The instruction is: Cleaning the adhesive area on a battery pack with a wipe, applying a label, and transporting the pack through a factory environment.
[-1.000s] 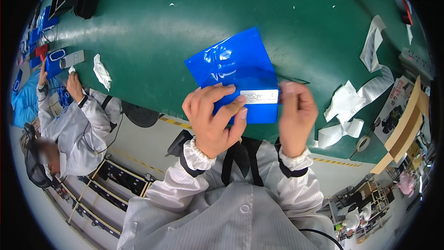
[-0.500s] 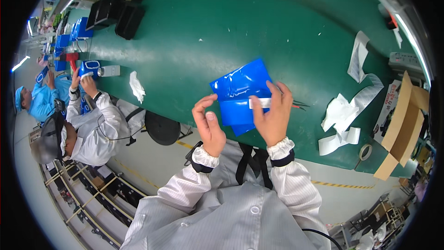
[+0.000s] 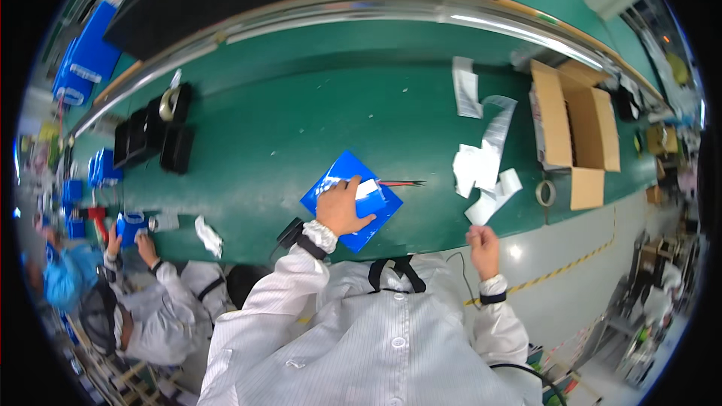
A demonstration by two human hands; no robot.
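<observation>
A flat pack wrapped in shiny blue film [image 3: 383, 216], likely a battery pack, lies turned cornerwise near the table's front edge. A white label [image 3: 367, 189] is on it, and red and black wires [image 3: 402, 183] stick out to the right. My left hand [image 3: 342, 209] rests on the pack with its fingers spread. Off to the right, at the table edge, my right hand [image 3: 483, 249] pinches the near end of a white label strip [image 3: 496, 197]. Crumpled white paper [image 3: 474, 168] lies against that strip.
Right of the strip stand an open cardboard box [image 3: 553, 116] and a tape roll [image 3: 546, 193]. Black bins [image 3: 143, 135] with another tape roll [image 3: 168, 104] are at the left. Beyond a crumpled white wipe [image 3: 208, 237], a co-worker [image 3: 150, 316] handles a blue pack.
My right hand has left the pack and moved right to the strip's end. My left hand has come onto the pack, which is turned and flatter on the table. The view has shifted.
</observation>
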